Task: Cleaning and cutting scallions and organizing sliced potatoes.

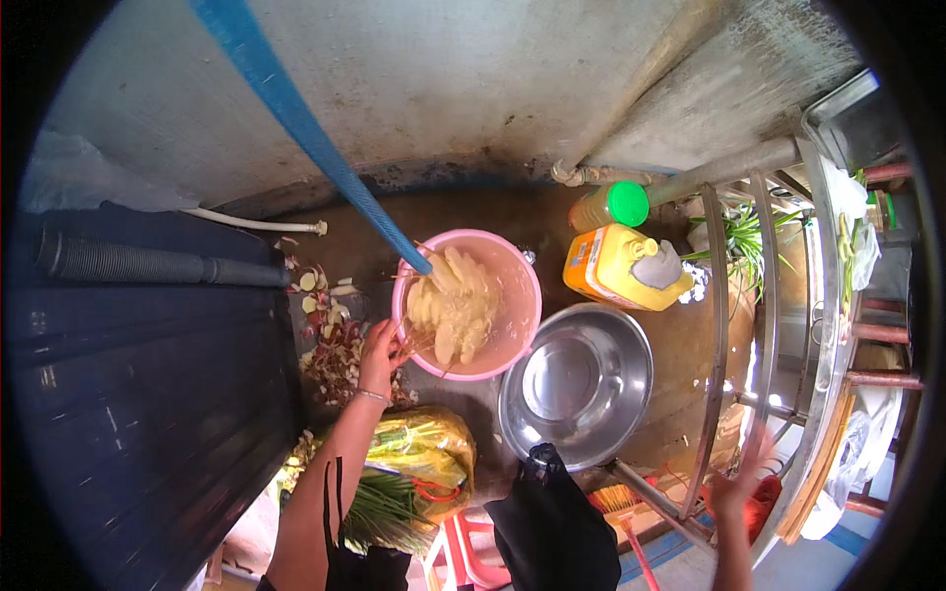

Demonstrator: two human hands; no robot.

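Observation:
A pink plastic basin stands on the wet floor, holding water and pale, elongated food slices on thin wooden skewers. The blue hose reaches down into it, its end over the slices. At the basin's left rim is my left hand, fingers among the skewer ends; whether they grip any is unclear. My right hand is far off at the lower right, motion-blurred, fingers raised apart, near the metal rack and a red mesh-like item. I see nothing in it.
Right of the pink basin rests a steel basin. Behind it stand a yellow jug and a green-lidded jar. Peelings litter the left floor. A metal rack borders the right; bagged green vegetables and a broom lie nearer me.

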